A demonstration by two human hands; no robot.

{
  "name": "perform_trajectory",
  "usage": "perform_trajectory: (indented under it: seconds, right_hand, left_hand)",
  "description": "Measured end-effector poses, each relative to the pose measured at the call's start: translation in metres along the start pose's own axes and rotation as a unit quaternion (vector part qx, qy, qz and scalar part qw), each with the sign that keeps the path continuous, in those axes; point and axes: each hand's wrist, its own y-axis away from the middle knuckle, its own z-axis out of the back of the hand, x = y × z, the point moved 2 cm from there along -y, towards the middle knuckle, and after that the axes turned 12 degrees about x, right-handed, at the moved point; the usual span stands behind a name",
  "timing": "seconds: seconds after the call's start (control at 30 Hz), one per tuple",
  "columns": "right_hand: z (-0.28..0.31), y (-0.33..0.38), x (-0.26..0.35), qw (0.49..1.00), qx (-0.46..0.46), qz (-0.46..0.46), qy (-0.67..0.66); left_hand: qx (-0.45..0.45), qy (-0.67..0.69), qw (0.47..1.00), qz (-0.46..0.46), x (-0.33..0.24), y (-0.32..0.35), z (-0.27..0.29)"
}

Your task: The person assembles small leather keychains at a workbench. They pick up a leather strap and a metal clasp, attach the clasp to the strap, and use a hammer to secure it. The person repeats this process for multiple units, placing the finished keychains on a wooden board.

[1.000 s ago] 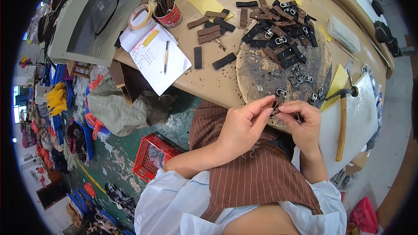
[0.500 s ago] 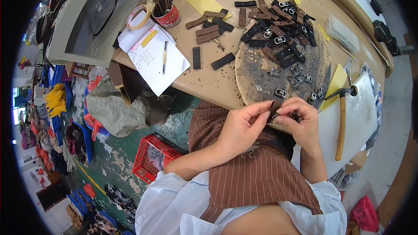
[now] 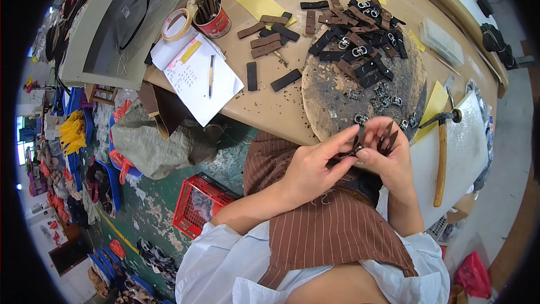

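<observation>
The left hand's [image 3: 312, 163] fingers and thumb part around a dark strip [image 3: 360, 137], their grip on it unclear, while the right hand's [image 3: 392, 163] fingers clamp upright spare strips [image 3: 388, 135], all at the near edge of the round board [image 3: 322, 107] on the surface [image 3: 264, 104]. The step in hand appears to be manual fitting or turning of that strip; the next move seems to call for a secure pinch without loosening the spares. Compared with half a second earlier, the right forefinger is raised, exposing the spares.
</observation>
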Motion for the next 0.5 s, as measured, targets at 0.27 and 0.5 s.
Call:
perform_trajectory:
  seconds: [0.27, 0.5]
  right_hand:
    - [0.007, -0.005, -0.004, 0.980, 0.090, 0.075, 0.163]
    - [0.001, -0.003, -0.015, 0.967, 0.034, -0.023, -0.250]
  left_hand:
    - [0.003, -0.090, 0.994, -0.058, 0.000, -0.006, 0.007]
    - [-0.012, 0.152, 0.986, 0.060, 0.005, -0.008, 0.009]
